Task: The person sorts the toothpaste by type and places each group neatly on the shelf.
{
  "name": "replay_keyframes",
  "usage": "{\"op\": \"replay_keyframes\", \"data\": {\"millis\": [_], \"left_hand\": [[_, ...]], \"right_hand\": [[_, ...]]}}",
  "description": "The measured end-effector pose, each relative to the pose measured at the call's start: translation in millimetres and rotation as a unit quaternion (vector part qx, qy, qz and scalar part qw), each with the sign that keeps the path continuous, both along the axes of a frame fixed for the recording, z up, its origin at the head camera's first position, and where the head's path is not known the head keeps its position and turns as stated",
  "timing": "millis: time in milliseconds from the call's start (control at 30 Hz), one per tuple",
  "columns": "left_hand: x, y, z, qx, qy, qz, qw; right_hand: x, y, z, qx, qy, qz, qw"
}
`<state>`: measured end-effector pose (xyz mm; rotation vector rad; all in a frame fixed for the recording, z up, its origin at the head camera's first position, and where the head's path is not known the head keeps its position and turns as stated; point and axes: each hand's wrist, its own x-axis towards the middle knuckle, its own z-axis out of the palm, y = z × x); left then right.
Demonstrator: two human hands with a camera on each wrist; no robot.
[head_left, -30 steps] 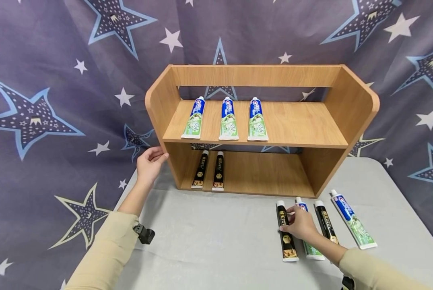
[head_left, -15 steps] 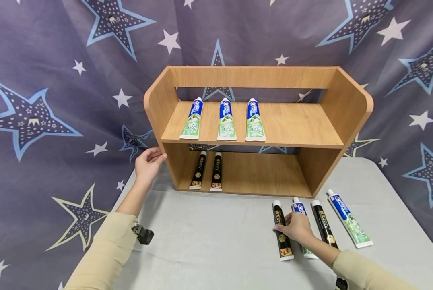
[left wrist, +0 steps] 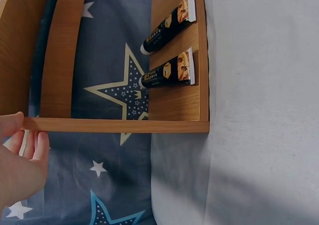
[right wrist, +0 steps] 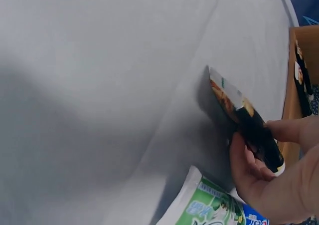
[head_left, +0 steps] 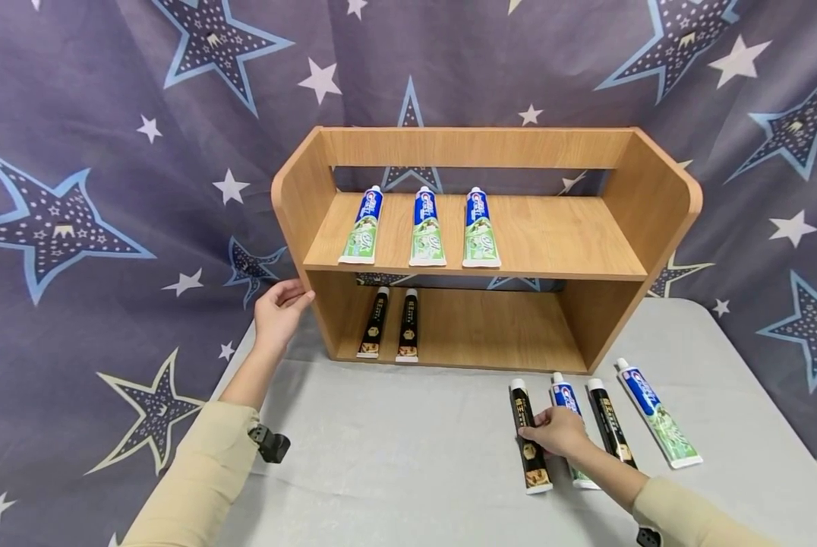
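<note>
My right hand [head_left: 560, 431] pinches a black toothpaste tube [head_left: 528, 433] between thumb and fingers. In the right wrist view the tube [right wrist: 244, 115] is tilted, its flat crimped end raised off the cloth. Under that hand lies a blue-and-green toothpaste tube [head_left: 566, 395], partly hidden. Farther right are a second black tube [head_left: 610, 422] and another blue-and-green one [head_left: 657, 414]. My left hand [head_left: 279, 315] grips the left side panel of a wooden shelf [head_left: 511, 323]; in the left wrist view the thumb [left wrist: 12, 122] and the fingers [left wrist: 37, 147] lie on opposite sides of its edge.
Three blue-and-green tubes [head_left: 425, 228] stand in a row on the upper board. Two black tubes [head_left: 408, 327] lie at the left of the lower board. A grey cloth [head_left: 381, 441] covers the table, and a star-patterned curtain [head_left: 142, 243] hangs behind.
The black tube in my right hand has shifted slightly left, and its cap end has swung left. My left hand stays at the shelf's side panel. The head view has shifted a little.
</note>
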<state>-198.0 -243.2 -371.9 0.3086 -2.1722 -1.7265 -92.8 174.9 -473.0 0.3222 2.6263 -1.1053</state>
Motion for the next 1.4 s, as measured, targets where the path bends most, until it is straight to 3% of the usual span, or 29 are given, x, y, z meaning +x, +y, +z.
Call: {"op": "replay_keyframes", "data": {"millis": [133, 367, 767, 867, 1100, 1167, 1400], "left_hand": [[-0.6, -0.9, -3.1, -0.007, 0.003, 0.003, 1.0], [-1.5, -0.3, -1.9, -0.009, -0.001, 0.01, 0.9999], [0.5, 0.0, 1.1, -0.017, -0.007, 0.005, 0.9998], [0.2, -0.6, 0.9, -0.016, -0.01, 0.005, 0.9998], [-1.1, -0.2, -0.2, -0.01, -0.01, 0.009, 0.9999], [-1.1, -0.2, -0.3, -0.009, -0.009, 0.008, 0.9999], [-2.3, -2.3, 1.2, -0.007, -0.02, 0.005, 0.9998]], "right_hand": [[-3.5, 1, 3.1, -0.065, -0.037, -0.026, 0.9969], [-15.0, -2, 10.4, -0.169, -0.075, -0.044, 0.9817], [-36.9, -15, 19.1, -0.27, -0.111, -0.031, 0.9559], [-43.8, -17, 20.3, -0.301, -0.122, -0.031, 0.9452], [-59.7, -18, 20.7, -0.394, -0.147, -0.028, 0.9068], [-63.4, -18, 21.0, -0.399, -0.151, -0.026, 0.904], [-74.8, -22, 24.9, -0.38, -0.161, -0.031, 0.9105]]}}
